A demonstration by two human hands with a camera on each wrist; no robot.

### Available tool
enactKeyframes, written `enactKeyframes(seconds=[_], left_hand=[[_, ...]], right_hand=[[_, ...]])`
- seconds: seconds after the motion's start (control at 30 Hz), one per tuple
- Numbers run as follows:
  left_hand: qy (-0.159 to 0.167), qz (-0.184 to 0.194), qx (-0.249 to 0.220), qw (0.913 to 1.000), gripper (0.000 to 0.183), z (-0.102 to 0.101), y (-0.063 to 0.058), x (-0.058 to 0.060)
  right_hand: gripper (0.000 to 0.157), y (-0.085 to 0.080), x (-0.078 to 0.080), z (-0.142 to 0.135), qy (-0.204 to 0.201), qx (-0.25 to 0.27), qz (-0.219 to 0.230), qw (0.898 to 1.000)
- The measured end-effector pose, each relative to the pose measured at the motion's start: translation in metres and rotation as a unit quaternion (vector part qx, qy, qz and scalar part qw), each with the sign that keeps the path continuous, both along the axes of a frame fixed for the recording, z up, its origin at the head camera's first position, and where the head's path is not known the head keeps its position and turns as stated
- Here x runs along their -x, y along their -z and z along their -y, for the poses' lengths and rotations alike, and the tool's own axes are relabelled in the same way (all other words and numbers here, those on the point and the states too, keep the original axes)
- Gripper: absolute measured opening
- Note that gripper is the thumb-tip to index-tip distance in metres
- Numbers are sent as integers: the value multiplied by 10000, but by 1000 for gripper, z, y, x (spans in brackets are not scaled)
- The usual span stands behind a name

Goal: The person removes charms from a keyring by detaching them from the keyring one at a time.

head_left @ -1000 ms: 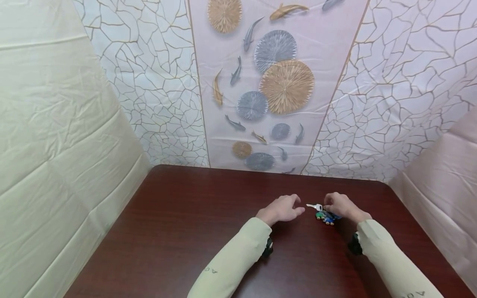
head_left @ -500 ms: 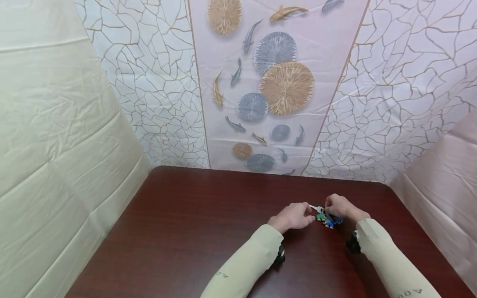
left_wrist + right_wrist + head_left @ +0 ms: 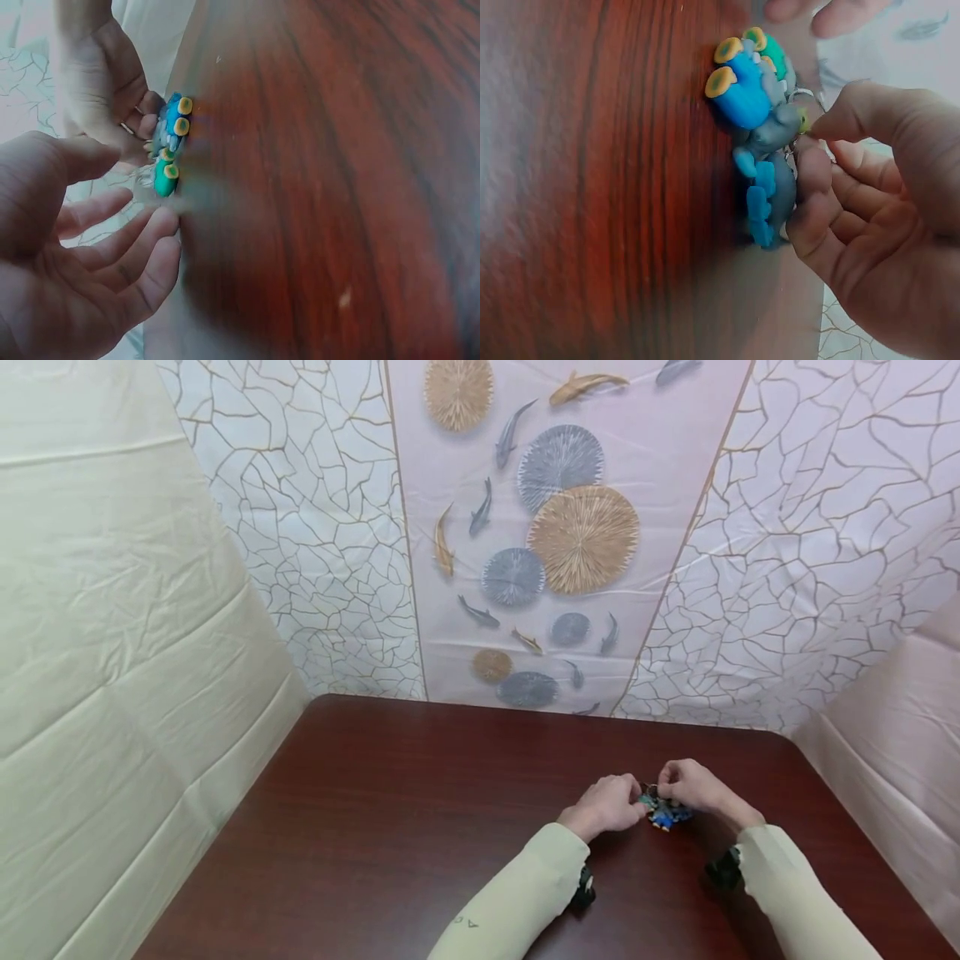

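Observation:
A bunch of key-chain charms lies on the dark red table (image 3: 420,827). It has a blue figure (image 3: 742,101) with yellow feet, a green figure (image 3: 778,56) and a grey charm with light-blue parts (image 3: 759,206). My right hand (image 3: 697,787) pinches the metal key ring (image 3: 802,92) between thumb and fingertips, above the charms. On the left, my left hand (image 3: 606,804) has its fingertips close by the green figure; its thumb and fingers are parted in the left wrist view, and contact is unclear. The silver key is mostly hidden by the hands.
A patterned cloth (image 3: 525,527) hangs along the table's far edge. Pale cloth (image 3: 135,652) stands along the left side, and pinkish cloth (image 3: 892,752) along the right. Black wrist devices (image 3: 582,891) sit under both sleeves.
My left hand has moved right to the charms, and the key that stuck out leftward is now mostly covered. The right hand keeps its pinch, with little movement.

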State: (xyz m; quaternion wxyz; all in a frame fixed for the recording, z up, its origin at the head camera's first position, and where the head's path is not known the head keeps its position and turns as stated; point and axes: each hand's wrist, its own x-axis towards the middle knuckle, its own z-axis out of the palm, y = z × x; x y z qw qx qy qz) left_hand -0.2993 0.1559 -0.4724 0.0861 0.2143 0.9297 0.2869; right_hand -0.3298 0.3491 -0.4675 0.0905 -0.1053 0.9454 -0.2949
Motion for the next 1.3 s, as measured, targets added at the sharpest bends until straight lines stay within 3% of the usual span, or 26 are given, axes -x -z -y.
enactKeyframes(seconds=[0.2, 0.4, 0.63, 0.9, 1.03, 1.3], left_hand=[[-268, 49, -22, 9996, 28, -5, 1, -1], [-403, 22, -342, 9986, 31, -4, 3, 0], [-212, -108, -848, 9961, 30, -3, 7, 2], [-50, -479, -1404, 9889, 17, 1, 4, -1], [-61, -591, -1718, 9833, 14, 4, 0, -1], [94, -457, -2154, 9754, 11, 13, -16, -5]], right_hand=[[8, -2, -11, 2, 27, 820, 25, 9966], [10, -8, -19, 5, 53, 1122, -205, 9935], [10, -13, -29, 9, 308, 1411, -370, 9888], [10, -25, -38, 17, 139, 1684, -619, 9837], [14, -37, -45, 24, 57, 1742, -722, 9820], [17, -58, -56, 32, -206, 1858, -1010, 9772]])
